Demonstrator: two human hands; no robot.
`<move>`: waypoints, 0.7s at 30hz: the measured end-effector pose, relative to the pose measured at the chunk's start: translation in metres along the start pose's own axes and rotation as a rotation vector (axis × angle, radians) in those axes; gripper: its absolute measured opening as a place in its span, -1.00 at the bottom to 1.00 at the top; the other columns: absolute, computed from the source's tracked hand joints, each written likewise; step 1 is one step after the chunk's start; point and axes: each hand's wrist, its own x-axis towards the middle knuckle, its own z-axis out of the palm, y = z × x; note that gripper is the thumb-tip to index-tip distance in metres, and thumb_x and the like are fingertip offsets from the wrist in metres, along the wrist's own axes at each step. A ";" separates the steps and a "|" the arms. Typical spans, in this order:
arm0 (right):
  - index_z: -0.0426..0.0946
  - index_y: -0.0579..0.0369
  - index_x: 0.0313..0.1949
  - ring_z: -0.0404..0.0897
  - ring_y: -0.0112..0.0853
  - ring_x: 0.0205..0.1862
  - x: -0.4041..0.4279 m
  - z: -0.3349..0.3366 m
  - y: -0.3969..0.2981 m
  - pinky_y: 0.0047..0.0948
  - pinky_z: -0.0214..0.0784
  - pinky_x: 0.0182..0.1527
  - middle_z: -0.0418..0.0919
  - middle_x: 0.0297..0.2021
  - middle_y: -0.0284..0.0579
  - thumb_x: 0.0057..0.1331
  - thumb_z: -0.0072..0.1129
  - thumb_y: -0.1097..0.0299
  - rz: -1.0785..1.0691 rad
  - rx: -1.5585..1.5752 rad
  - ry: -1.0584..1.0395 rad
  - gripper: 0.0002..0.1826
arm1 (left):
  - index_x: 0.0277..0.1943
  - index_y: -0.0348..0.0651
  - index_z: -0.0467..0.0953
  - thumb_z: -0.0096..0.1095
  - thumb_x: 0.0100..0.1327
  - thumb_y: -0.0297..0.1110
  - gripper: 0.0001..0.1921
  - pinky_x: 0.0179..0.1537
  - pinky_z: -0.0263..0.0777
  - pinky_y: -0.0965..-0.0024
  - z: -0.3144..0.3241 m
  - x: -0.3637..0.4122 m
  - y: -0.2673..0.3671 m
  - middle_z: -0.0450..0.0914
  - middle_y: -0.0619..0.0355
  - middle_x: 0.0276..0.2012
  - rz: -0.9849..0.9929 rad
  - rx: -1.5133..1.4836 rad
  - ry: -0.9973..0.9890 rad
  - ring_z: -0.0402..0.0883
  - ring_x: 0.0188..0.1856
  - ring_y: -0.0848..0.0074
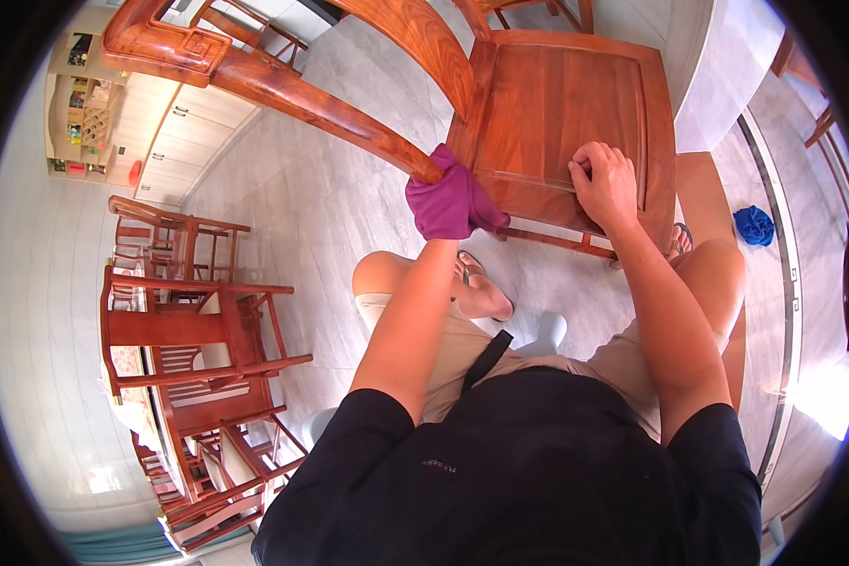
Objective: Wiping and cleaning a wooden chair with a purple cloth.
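A reddish-brown wooden chair (562, 106) stands before me, its seat facing up and its curved backrest towards the upper left. My left hand (440, 205) is wrapped in a purple cloth (460, 194) and grips the lower end of a rounded back post (325, 113) near the seat's corner; the cloth hides the fingers. On the right, my right hand (603, 177) rests on the seat panel near its front edge, fingers loosely curled, with nothing seen in it. The cloth's loose end hangs over the near rail of the seat.
My knees flank the chair's near side. A crumpled blue cloth (754, 226) lies on the floor at the right, beside a flat brown board (704, 187). Several wooden chairs (177, 329) surround a table at the left. A cabinet (177, 134) lines the wall at the upper left.
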 end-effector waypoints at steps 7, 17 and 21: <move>0.57 -0.01 -0.27 0.61 -0.18 -0.17 -0.001 -0.001 0.001 -0.15 0.37 -0.03 0.68 -0.31 -0.24 0.30 0.36 0.41 0.004 0.002 -0.002 -0.90 | 0.10 -0.20 0.58 0.41 0.20 -0.29 -0.59 -0.08 0.50 0.31 -0.035 0.017 0.006 0.61 0.18 -0.22 0.718 0.832 -0.387 0.64 -0.16 0.37; 0.58 -0.02 -0.29 0.61 -0.19 -0.16 0.000 -0.001 0.001 -0.15 0.37 -0.03 0.67 -0.31 -0.25 0.29 0.36 0.40 0.020 0.014 -0.017 -0.90 | -0.07 -0.22 0.69 0.50 0.20 -0.39 -0.75 -0.07 0.55 0.36 0.015 -0.008 0.003 0.74 0.20 -0.20 -0.139 -0.078 0.178 0.73 -0.14 0.47; 0.58 -0.02 -0.28 0.61 -0.19 -0.16 -0.001 -0.002 0.003 -0.15 0.36 -0.03 0.67 -0.31 -0.25 0.29 0.37 0.39 0.023 0.009 -0.015 -0.90 | -0.09 -0.21 0.69 0.48 0.22 -0.36 -0.77 -0.07 0.56 0.35 0.010 -0.006 0.009 0.74 0.17 -0.25 -0.170 -0.073 0.154 0.74 -0.16 0.46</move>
